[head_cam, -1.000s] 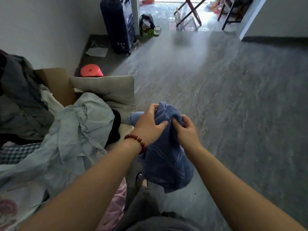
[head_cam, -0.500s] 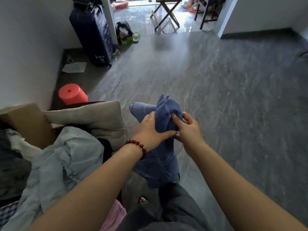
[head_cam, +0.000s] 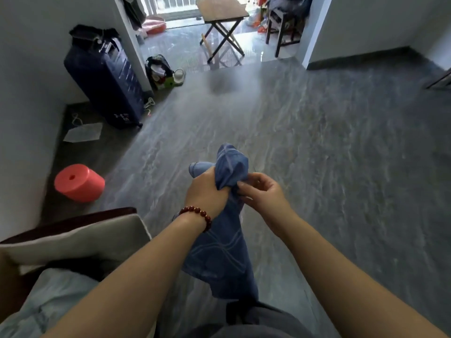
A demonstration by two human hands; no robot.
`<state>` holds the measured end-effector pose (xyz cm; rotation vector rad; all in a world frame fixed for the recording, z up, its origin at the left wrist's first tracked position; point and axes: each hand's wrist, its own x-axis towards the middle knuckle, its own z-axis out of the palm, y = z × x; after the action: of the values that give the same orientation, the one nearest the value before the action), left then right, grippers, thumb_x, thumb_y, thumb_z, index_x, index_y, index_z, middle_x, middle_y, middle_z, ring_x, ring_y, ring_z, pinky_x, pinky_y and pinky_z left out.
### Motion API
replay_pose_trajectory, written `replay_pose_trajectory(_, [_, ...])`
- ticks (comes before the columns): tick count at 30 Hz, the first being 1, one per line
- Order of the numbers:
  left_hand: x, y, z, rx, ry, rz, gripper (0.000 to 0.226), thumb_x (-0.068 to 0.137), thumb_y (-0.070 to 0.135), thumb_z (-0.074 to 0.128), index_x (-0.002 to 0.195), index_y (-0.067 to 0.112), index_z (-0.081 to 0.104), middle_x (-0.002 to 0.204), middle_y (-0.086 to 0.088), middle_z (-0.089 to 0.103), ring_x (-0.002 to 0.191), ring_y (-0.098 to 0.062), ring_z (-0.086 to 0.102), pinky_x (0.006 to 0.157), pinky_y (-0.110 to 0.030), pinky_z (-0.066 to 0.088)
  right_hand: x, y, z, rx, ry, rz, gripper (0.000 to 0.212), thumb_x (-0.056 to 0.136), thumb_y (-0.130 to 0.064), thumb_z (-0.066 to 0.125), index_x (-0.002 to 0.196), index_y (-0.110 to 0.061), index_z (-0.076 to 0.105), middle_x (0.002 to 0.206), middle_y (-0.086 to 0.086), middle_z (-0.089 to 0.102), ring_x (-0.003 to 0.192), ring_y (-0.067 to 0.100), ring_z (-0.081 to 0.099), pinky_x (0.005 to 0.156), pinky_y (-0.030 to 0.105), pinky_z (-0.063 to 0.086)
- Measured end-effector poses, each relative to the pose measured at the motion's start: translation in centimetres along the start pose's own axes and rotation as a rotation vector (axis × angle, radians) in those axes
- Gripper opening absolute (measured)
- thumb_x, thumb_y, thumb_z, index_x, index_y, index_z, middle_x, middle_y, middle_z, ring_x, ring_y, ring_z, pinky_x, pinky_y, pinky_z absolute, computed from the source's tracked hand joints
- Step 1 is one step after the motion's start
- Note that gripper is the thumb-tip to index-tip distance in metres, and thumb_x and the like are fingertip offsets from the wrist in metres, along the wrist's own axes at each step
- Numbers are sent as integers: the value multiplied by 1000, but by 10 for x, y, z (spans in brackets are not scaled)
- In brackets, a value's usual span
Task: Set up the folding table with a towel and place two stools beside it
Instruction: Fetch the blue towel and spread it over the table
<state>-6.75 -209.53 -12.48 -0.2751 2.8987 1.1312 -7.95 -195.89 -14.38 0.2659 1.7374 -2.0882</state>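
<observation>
Now the left hand (head_cam: 207,190) grips the bunched blue towel (head_cam: 230,164), the right hand (head_cam: 264,195) pinches it; the folding table (head_cam: 220,8) stands at twelve o'clock, a red stool (head_cam: 79,182) at ten.

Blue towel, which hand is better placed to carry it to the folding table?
Probably left. The left hand grips the blue towel by its bunched top in a full fist, while the right hand only pinches a fold with its fingertips.
</observation>
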Motion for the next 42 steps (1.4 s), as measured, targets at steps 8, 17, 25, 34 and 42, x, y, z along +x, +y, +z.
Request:
replay_pose_trajectory(8, [117, 54, 0, -228, 102, -46, 21, 92, 22, 57, 82, 4, 55, 66, -5, 54, 62, -14, 51, 55, -19, 39, 82, -45, -33, -234, -22, 47, 33, 81, -12, 73, 111, -13, 58, 97, 0, 66, 88, 12, 64, 78, 25, 55])
replay_pose_trajectory(17, [240, 60, 14, -433, 78, -141, 19, 90, 26, 60, 92, 7, 59, 77, -4, 61, 72, -17, 59, 66, -30, 49, 201, -84, -41, -281, 36, -95, 20, 87, -6, 64, 73, -19, 59, 78, 1, 62, 76, 17, 58, 78, 37, 52])
replay_pose_trajectory(25, [387, 54, -7, -680, -33, -180, 26, 83, 27, 69, 101, 9, 60, 103, -8, 67, 98, -19, 65, 88, -37, 54, 347, -148, -18, -47, 45, -121, 19, 92, -7, 57, 76, -17, 56, 70, -2, 68, 69, 12, 62, 71, 28, 53])
replay_pose_trajectory(34, [504, 63, -14, -372, -275, 96, 53, 78, 16, 74, 124, 16, 48, 110, 4, 61, 103, -10, 57, 80, -10, 47, 459, -216, -3, 60, 156, -193, 8, 93, -11, 57, 86, -14, 61, 77, 0, 71, 73, 14, 66, 68, 27, 55])
replay_pose_trajectory(42, [611, 100, 7, -326, 2, -27, 25, 80, 6, 63, 99, 16, 50, 93, -10, 63, 86, -24, 59, 74, -30, 47, 548, -266, -36, -23, 124, -194, 13, 93, -9, 56, 106, -10, 60, 89, -5, 65, 74, 1, 61, 66, 13, 50])
